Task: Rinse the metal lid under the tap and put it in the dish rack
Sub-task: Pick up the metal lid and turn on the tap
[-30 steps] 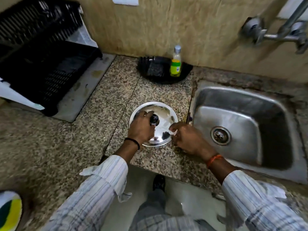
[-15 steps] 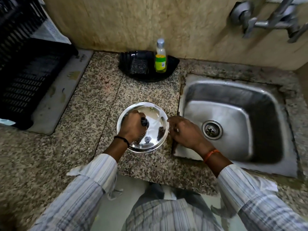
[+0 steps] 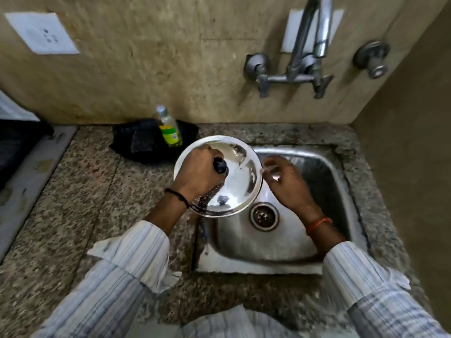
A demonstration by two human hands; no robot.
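A round shiny metal lid (image 3: 238,189) with a black knob is held off the counter, over the left edge of the steel sink (image 3: 324,172). My left hand (image 3: 199,173) is shut around the knob. My right hand (image 3: 285,181) hovers over the sink at the lid's right rim, fingers apart; whether they touch the rim is unclear. The tap (image 3: 314,42) is fixed to the wall above the sink, and no water runs from it. Only a dark corner of the dish rack (image 3: 18,142) shows at the left edge.
A dish-soap bottle (image 3: 169,129) stands on a black tray (image 3: 144,142) with a scrub pad by the wall, just behind the lid. The sink drain (image 3: 263,215) lies under the lid's lower right. A side wall (image 3: 412,167) closes the right.
My left hand has lifted the lid off the granite counter and carried it right, to the sink's edge. My right hand moved along over the sink. The view swung right and up.
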